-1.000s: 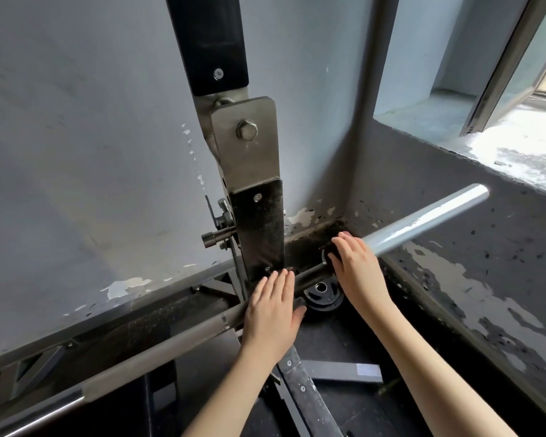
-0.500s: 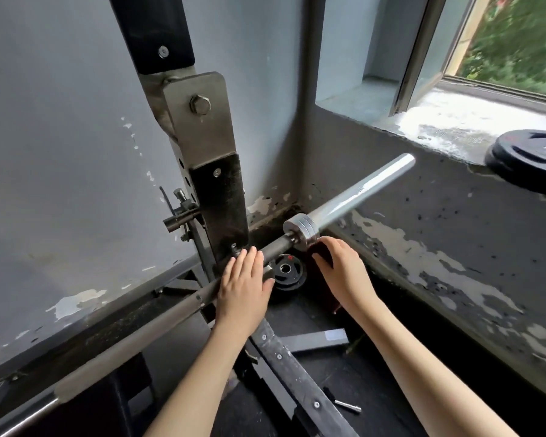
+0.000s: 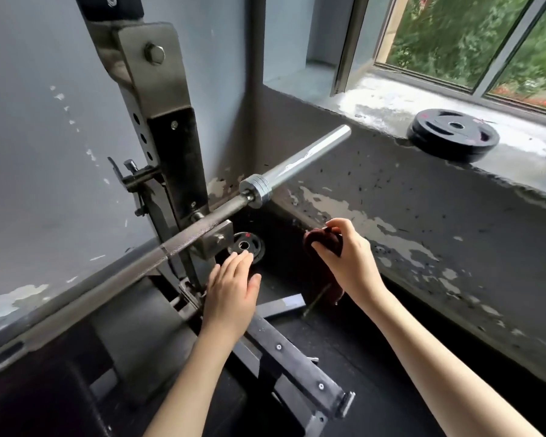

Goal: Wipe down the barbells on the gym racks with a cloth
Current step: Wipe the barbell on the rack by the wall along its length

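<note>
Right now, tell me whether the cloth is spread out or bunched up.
Bunched up: the right hand grips the dark red cloth in a wad.

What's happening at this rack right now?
A person is at a barbell resting on the rack in a corner of the room. Their right hand grips a dark red cloth, held below the bar's sleeve and not touching it. The left hand is open below the shaft, holding nothing. Neither hand is on the bar at this moment.
</note>
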Motion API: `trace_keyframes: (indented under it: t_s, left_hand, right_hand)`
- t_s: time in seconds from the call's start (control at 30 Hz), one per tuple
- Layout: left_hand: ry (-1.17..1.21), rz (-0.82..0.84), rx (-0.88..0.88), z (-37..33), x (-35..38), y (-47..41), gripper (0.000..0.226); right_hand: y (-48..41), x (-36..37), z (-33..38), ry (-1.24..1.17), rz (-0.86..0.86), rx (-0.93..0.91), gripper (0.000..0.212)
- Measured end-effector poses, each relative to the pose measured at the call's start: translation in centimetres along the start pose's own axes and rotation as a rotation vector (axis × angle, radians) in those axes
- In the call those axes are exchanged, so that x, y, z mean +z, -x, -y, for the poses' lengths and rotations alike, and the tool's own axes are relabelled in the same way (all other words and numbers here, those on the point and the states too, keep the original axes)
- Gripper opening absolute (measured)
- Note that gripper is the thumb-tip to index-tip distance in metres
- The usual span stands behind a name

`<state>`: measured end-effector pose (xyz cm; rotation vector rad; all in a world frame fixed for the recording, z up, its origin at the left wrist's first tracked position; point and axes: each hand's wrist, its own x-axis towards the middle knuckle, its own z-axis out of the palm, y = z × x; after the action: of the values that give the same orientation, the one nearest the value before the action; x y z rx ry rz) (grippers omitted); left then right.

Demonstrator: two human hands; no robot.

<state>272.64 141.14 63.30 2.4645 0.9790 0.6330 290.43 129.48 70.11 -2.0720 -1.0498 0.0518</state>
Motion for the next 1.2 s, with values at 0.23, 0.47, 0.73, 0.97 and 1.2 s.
trace_keyframes:
  t_s: [0.23,0.47,0.73,0.97,1.2]
  left_hand:
    - [-0.014,-0.058,-0.02,-2.4,-0.2,-1.0,0.063]
    - [-0.119,-0.105,-0.131,-5.1,1.8,-3.3,0.071]
    - [-0.307,-0.345,-0.4,-9.3,6.3,-8.5,0.043]
    - [-0.375,-0.345,-0.633,-13.9,6.3,-11.0,0.05]
    - [-0.467,-0.327,-0.7,-12.4,5.1,-12.4,0.048]
  right_hand:
    - [-2.2,-2.4,-0.1,-0.011,-0.007,-0.119,0.036]
    - [-6.4,-2.9,-2.7,-0.088,0.068,-0.246,0.034]
    - [-16.3,-4.4,-7.5,-0.232,0.318,-0.531,0.029]
    - [-20.2,-6.3,-9.9,-0.336,0.489,-0.648,0.028]
    - [-21.9,-1.8,-8.1,-0.432,0.537,-0.676,0.023]
